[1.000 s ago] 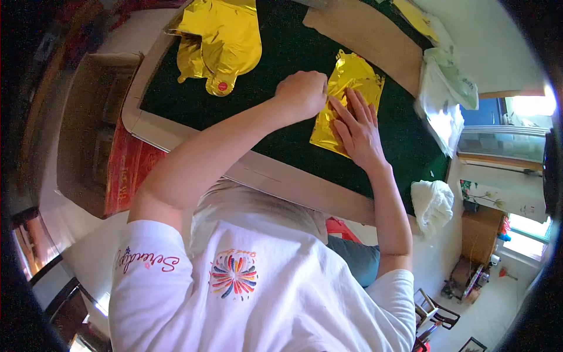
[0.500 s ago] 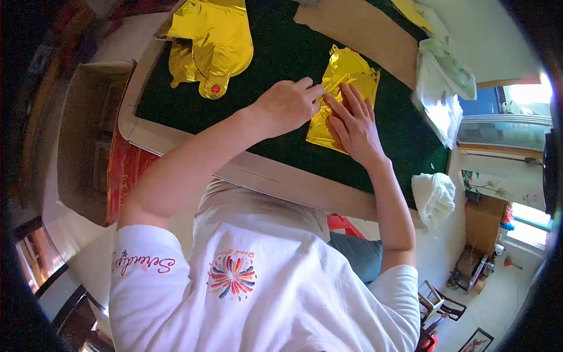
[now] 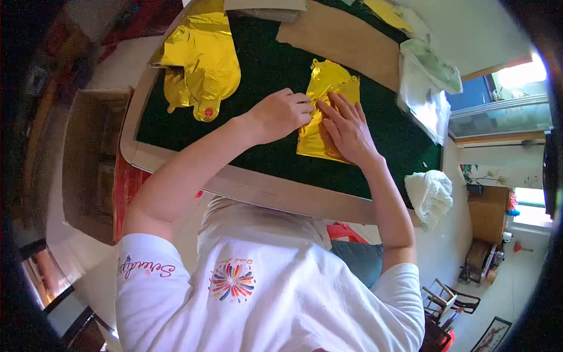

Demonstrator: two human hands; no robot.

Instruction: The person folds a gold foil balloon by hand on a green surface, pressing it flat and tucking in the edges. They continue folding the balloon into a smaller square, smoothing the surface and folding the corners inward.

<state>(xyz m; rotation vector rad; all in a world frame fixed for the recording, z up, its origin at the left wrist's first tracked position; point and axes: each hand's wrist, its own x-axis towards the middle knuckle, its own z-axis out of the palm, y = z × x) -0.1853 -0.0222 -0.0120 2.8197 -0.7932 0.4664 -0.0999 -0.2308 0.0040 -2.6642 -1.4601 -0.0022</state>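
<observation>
A folded gold foil balloon (image 3: 318, 136) lies flat on the dark green table covering, its shiny surface creased. At its left edge, the fingers of my left hand (image 3: 284, 116) are curled closed on the foil; the thumb is mostly hidden. My right hand (image 3: 350, 134) rests on the right part of the same balloon with its fingers stretched out and pressing flat. To the left, a pile of gold foil balloons (image 3: 205, 67) lies near the table's edge, with a round red mark on a tab at its lower end.
A brown cardboard sheet (image 3: 346, 38) lies at the back of the table. Clear plastic bags (image 3: 425, 100) sit along the right side, with a white cloth bundle (image 3: 431, 196) at the near right corner. An open cardboard box (image 3: 88, 170) stands left of the table.
The camera view has shifted, so the table appears slightly lower and further left. My left hand stays at the foil's left edge with its fingers slightly shifted; my right hand still presses flat.
</observation>
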